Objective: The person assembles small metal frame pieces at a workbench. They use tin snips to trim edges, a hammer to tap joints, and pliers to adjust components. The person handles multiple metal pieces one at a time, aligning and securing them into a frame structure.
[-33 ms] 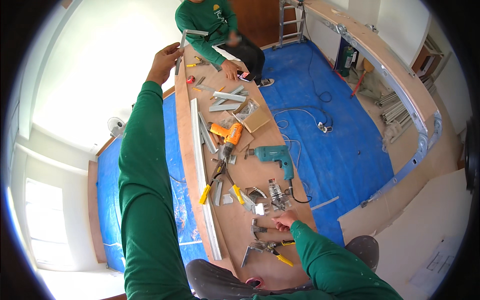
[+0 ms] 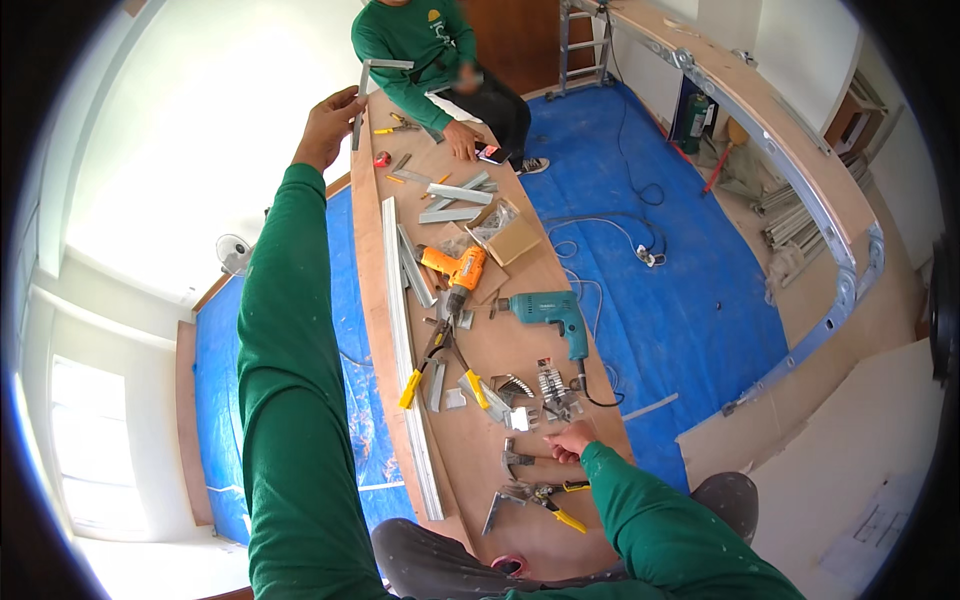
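My left hand (image 2: 328,128) is stretched far out on the left and pinches an L-shaped piece of grey metal channel (image 2: 361,92) in its fingers. My right hand (image 2: 571,441) is curled over the near part of the long plywood bench (image 2: 500,358); whether anything is in its fingers cannot be seen. Just below it lies a hammer (image 2: 513,458), its handle running in under the hand. Nearer to me are yellow-handled snips (image 2: 556,506) on a metal piece. Beyond the right hand lie a strip of metal fasteners (image 2: 553,386) and a teal corded drill (image 2: 548,309).
An orange cordless drill (image 2: 460,270), another yellow-handled pair of snips (image 2: 440,350), an open cardboard box (image 2: 513,240) and long metal channels (image 2: 402,350) lie on the bench. At its far end sits a co-worker (image 2: 405,60), one hand by a phone (image 2: 492,152). Cords cross the blue sheet (image 2: 690,290).
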A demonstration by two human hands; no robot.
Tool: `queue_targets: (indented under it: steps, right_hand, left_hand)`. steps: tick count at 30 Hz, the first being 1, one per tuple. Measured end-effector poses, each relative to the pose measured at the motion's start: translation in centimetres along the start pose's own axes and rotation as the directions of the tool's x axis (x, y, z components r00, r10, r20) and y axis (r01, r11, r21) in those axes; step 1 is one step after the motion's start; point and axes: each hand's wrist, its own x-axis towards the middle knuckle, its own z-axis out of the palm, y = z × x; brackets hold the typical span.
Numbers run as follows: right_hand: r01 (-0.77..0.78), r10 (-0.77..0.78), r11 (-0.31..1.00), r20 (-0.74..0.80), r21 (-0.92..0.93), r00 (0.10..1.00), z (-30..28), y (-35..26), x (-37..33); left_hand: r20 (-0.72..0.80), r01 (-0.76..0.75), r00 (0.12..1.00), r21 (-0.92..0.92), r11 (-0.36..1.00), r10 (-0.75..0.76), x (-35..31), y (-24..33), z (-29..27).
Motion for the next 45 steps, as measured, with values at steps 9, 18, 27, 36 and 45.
queue_targets:
  steps: [9,18,27,36,45]
  right_hand:
    - [0.024,-0.024,1.000,0.004,-0.017,1.000,-0.3,-0.7,0.5]
    - [-0.001,0.000,0.999,0.019,0.051,1.000,-0.6,-0.6,0.7]
    - [0.021,-0.021,0.998,0.008,0.056,1.000,-0.1,-1.3,-0.4]
    - [-0.008,0.008,0.999,0.001,0.051,1.000,-0.4,-1.6,-1.2]
    - [0.003,-0.003,1.000,-0.017,0.027,1.000,-0.8,0.4,-0.5]
  left_hand:
    - [-0.106,-0.025,0.994,-0.222,0.975,0.002,-0.7,0.8,-2.7]
    - [-0.253,-0.080,0.967,-0.253,0.964,0.014,-2.6,2.0,-5.3]
    - [-0.329,0.055,0.938,-0.174,0.983,-0.111,-11.3,-6.5,-12.2]
    - [-0.370,0.215,0.872,-0.301,0.929,-0.322,-19.8,-18.9,-11.5]
    - [-0.231,0.119,0.936,-0.506,0.854,-0.267,-32.5,-20.0,-4.6]
